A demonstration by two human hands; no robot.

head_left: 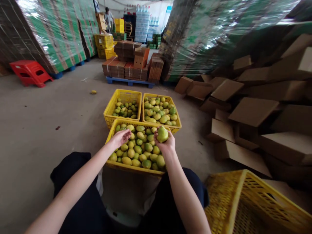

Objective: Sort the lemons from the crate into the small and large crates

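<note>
My right hand (168, 145) is wrapped round a large green fruit (162, 134), palm up, over the right side of the nearest yellow crate (136, 168). That crate is full of green and yellow fruit (137, 149). Above its left part is my left hand (121, 137), with its fingers curled together; whether anything small is between them is hidden. Touching the near crate's far side, two more yellow crates stand side by side: the left one (106, 114) is filled lower with fruit, the right one (179, 123) holds a fuller heap.
An open yellow crate (240, 191) stands at the lower right, below a heap of cardboard boxes (253, 110). A red stool (31, 72) is at the left. Ahead, flattened cartons sit on a blue pallet (130, 82). One yellow fruit (93, 92) lies on the floor. A person (108, 18) stands far back.
</note>
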